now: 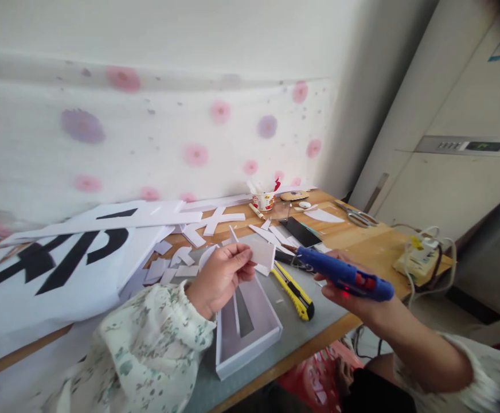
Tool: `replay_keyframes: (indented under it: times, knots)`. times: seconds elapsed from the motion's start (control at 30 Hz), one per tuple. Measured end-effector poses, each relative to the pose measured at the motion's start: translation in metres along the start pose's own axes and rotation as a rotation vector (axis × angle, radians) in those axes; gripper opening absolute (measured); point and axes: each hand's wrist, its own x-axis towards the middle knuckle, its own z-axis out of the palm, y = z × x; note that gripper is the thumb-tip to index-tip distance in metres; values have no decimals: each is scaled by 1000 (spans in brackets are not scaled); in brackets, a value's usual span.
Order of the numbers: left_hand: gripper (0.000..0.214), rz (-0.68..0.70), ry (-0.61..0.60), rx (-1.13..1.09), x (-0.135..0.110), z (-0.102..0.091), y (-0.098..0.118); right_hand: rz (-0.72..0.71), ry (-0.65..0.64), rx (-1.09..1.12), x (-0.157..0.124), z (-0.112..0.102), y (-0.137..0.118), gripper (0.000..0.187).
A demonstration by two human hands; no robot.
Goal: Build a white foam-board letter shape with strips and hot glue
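White card piece point(262, 252) pinched in left hand point(219, 278) fingers above the white tray point(250, 338). Blue glue gun point(344, 276) gripped in right hand point(348, 295), nozzle beside the piece. Tray walls up; piece not yet fixed. Yellow knife point(295, 293) right of tray.

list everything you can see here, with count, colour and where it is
glue gun: 1, blue, in the right hand
foam board piece: 1, white, held up in the left hand
open box form: 1, white, on the grey mat at the table's near edge
utility knife: 1, yellow and black, on the mat beside the box form
scissors: 1, metal, far right of the table
cup: 1, white and red, by the wall
power strip: 1, pale, right table edge
lettered sheet: 1, white with black shapes, left
left hand: 1, floral sleeve
right hand: 1
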Motion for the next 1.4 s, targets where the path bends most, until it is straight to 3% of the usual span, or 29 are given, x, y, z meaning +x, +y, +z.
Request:
replay_keyframes:
  times: [0.27, 0.5, 0.9, 1.03, 1.27, 1.33, 1.4]
  knots:
    - [42, -61, -25, -56, -2, 2, -3, -17, -28, -64, 0, 3, -18, 14]
    - [40, -70, -42, -49, -4, 3, -3, 18, 82, -144, -4, 2, -22, 22]
    - [37, -65, -60, -50, -6, 4, -1, -7, 131, -178, -5, 2, -22, 28]
    - [33, -61, -44, -56, -7, 5, -1, 44, 134, -52, -6, 3, -18, 24]
    - [33, -46, 19, -78, -3, 1, -2, 429, 116, 490, -4, 11, -3, 29]
    - [34, -44, -25, -37, -7, 2, 0, 450, 183, 666, 1, 15, -4, 29]
    - [31, -46, -144, 48, -14, 7, 1, 429, 228, 846, 10, 20, -11, 28]
